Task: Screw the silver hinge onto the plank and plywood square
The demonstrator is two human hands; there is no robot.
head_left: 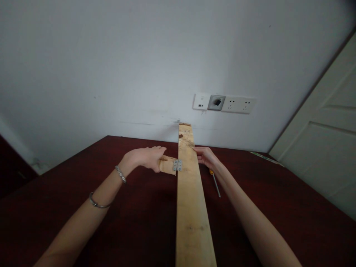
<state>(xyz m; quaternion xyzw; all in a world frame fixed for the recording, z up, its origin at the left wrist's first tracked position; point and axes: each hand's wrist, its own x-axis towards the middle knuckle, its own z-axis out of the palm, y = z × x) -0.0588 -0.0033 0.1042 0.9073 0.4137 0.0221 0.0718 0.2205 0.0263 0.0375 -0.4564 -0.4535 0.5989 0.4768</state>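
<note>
A long wooden plank (191, 200) runs from the near edge of the view toward the wall. On its left side a metal hinge (177, 165) joins it to a short wooden piece (168, 167). My left hand (148, 157) is closed around the outer end of that short piece. At the plank's right edge, my right hand (207, 156) grips with the thumb side against it; some fingers are hidden behind the hand. Just below the right hand lies a screwdriver (216, 184) with a yellow handle, partly covered by the wrist.
The dark red tabletop (133, 215) meets a pale wall (139, 66). Wall sockets (238, 105) and a switch panel (201, 101) sit above the table's back edge. A white panelled door (328, 141) stands at right, near a thin strip (265, 157) on the table.
</note>
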